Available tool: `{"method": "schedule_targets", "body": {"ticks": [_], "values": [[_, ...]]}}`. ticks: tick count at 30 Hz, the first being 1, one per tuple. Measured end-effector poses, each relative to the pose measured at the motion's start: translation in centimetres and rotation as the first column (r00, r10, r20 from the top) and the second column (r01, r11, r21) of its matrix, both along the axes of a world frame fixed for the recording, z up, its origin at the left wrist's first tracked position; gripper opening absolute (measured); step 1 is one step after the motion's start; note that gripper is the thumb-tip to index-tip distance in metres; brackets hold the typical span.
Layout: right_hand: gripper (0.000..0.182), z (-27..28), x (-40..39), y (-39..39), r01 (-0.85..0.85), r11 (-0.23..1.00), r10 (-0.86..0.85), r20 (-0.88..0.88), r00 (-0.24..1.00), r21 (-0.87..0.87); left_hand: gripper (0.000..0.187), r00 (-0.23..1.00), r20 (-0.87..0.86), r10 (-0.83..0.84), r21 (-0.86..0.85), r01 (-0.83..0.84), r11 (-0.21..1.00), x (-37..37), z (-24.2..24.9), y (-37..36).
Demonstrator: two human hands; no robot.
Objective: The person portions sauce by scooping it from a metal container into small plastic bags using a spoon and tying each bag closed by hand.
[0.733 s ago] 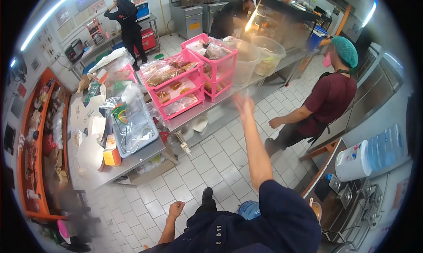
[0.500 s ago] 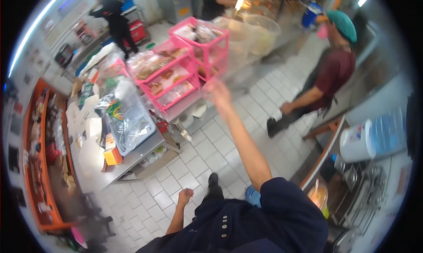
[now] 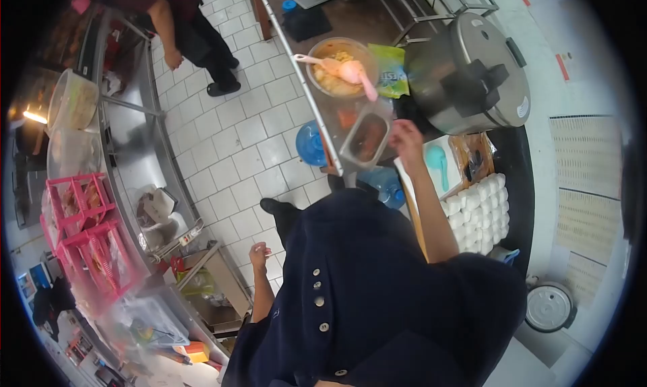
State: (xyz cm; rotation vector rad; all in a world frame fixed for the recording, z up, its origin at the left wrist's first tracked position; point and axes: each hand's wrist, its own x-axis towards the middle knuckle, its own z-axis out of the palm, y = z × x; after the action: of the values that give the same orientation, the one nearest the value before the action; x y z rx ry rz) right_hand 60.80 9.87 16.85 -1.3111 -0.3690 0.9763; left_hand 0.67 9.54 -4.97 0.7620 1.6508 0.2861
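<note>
My right hand (image 3: 406,141) reaches out over the counter, fingers apart and holding nothing I can see. Just left of it is a rectangular metal pan (image 3: 367,141) with reddish-brown food inside; contact between them cannot be made out. Behind the pan stands a round tub (image 3: 337,87) of yellowish food, with a pink spoon (image 3: 357,77) lying across it. A green pouch (image 3: 389,70) leans by the tub. Low at my left side hangs my left hand (image 3: 259,254), fingers curled; anything inside them is too small to tell.
A large metal pressure cooker (image 3: 472,77) occupies the wall side. Nearer are a teal spoon (image 3: 438,165) and many white eggs (image 3: 478,208). Blue water jugs (image 3: 384,185) stand below the counter edge. Pink baskets (image 3: 94,252) line the left table; a person (image 3: 182,30) stands in the aisle.
My view has swung right, from the pink-basket table to the counter. My right hand, stretched toward the baskets before, is now beside the metal pan. My left hand still hangs low.
</note>
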Motion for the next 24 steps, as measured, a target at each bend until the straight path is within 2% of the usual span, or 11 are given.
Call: {"method": "schedule_targets", "body": {"ticks": [2, 4, 5, 9, 11, 12, 15, 16, 19, 22, 24], "values": [[0.019, -3.6, 5.3, -2.0, 0.235, 0.964, -0.233, -0.033, 0.972, 0.128, 0.021, 0.999, -0.036, 0.016, 0.008, -0.016, 1.000, 3.5, -0.1, 0.7], [0.021, -6.1, 9.5, -1.6, 0.209, 0.959, -0.082, 0.522, 0.849, -0.190, 0.023, 0.999, -0.012, 0.047, 0.019, -0.047, 0.999, 7.8, 0.8, 2.0], [0.020, -6.7, 10.3, 0.1, 0.118, 0.980, 0.054, 0.780, 0.624, -0.162, 0.023, 0.998, -0.004, 0.065, 0.040, -0.065, 0.997, 9.8, 1.4, 3.0], [0.008, -6.5, 10.7, 3.8, -0.140, 0.886, 0.449, 0.893, 0.027, -0.441, 0.019, 0.988, 0.103, -0.118, 0.237, 0.091, 0.967, 16.4, 3.2, 3.1], [0.008, -7.4, 11.3, 4.9, -0.150, 0.833, 0.527, 0.846, -0.077, -0.533, 0.013, 0.961, 0.142, -0.239, 0.390, 0.168, 0.905, 18.8, 4.1, 2.3], [0.013, -8.7, 12.0, 4.9, -0.220, 0.910, 0.362, 0.932, 0.010, -0.351, 0.012, 0.959, 0.146, -0.243, 0.418, 0.162, 0.894, 19.5, 4.1, 1.8], [0.007, -9.4, 13.1, 5.0, -0.186, 0.827, 0.518, 0.848, -0.115, -0.530, 0.016, 0.981, 0.115, -0.153, 0.461, 0.084, 0.884, 21.1, 3.8, -0.7], [0.020, -9.4, 12.5, 5.4, -0.254, 0.910, 0.335, 0.942, -0.021, -0.329, 0.017, 0.987, 0.127, -0.093, 0.462, 0.024, 0.886, 21.6, 3.4, -1.8], [0.034, -8.7, 11.8, 5.3, -0.184, 0.813, 0.524, 0.832, -0.181, -0.552, 0.019, 0.985, 0.172, 0.020, 0.395, -0.088, 0.915, 22.9, 4.5, -4.8], [0.023, -10.3, 12.1, 6.1, -0.159, 0.874, 0.465, 0.885, -0.003, -0.459, 0.019, 0.978, 0.186, 0.097, 0.412, -0.167, 0.896, 23.6, 4.6, -6.4], [0.014, -9.9, 12.7, 5.5, -0.212, 0.908, 0.341, 0.931, -0.131, -0.362, 0.019, 0.979, 0.161, 0.129, 0.428, -0.187, 0.884, 24.3, 5.4, -7.5]]}}
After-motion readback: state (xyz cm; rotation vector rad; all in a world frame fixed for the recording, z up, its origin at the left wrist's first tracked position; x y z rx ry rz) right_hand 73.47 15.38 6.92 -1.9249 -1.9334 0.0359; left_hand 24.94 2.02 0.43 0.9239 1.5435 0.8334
